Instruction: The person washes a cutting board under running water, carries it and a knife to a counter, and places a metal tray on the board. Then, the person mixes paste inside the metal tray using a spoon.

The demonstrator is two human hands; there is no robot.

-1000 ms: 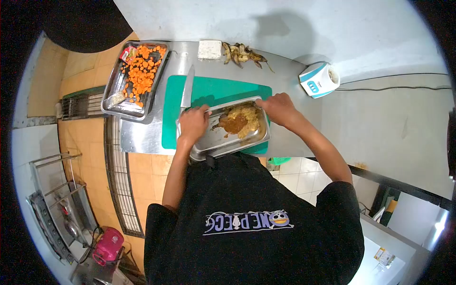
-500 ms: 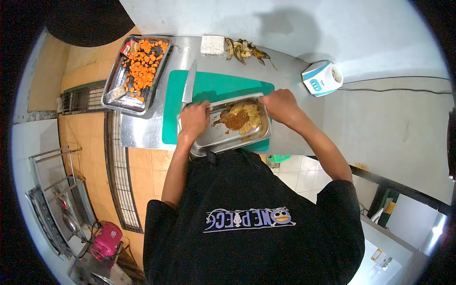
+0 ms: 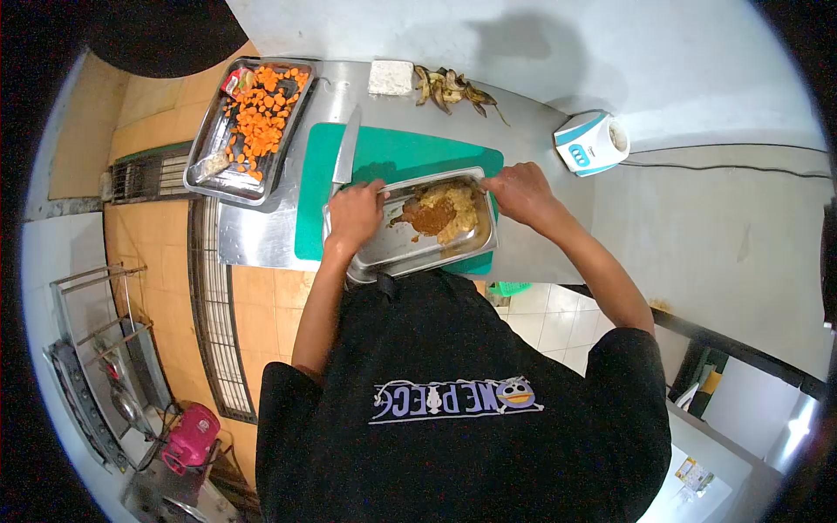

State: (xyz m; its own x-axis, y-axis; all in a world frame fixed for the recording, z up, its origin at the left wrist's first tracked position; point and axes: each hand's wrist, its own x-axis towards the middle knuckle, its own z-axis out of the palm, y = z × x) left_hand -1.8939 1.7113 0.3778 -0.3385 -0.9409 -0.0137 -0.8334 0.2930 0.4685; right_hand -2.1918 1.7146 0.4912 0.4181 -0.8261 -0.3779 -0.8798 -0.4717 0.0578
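Observation:
A rectangular metal tray (image 3: 392, 247) sits tilted over the near part of a green cutting board (image 3: 397, 148). Inside it, toward the right end, lies a yellowish mash (image 3: 458, 218) with a brown paste or powder on it. My left hand (image 3: 356, 215) grips the tray's left rim, fingers curled over the edge. At the upper right corner, my right hand (image 3: 521, 193) has its fingers closed on the rim. Just above my left hand, a knife (image 3: 347, 152) rests on the board's left side, its handle end hidden.
A dark-edged tray (image 3: 199, 167) with sliced carrots (image 3: 260, 122) stands at the left of the metal table (image 3: 253, 237). Behind the board are a white block (image 3: 390, 78) and banana peels (image 3: 453, 89). A white and teal appliance (image 3: 593, 144) stands at the right, its cable along the wall.
The view has shifted slightly, so the table items appear higher. Both hands keep hold of the tray, with little other movement.

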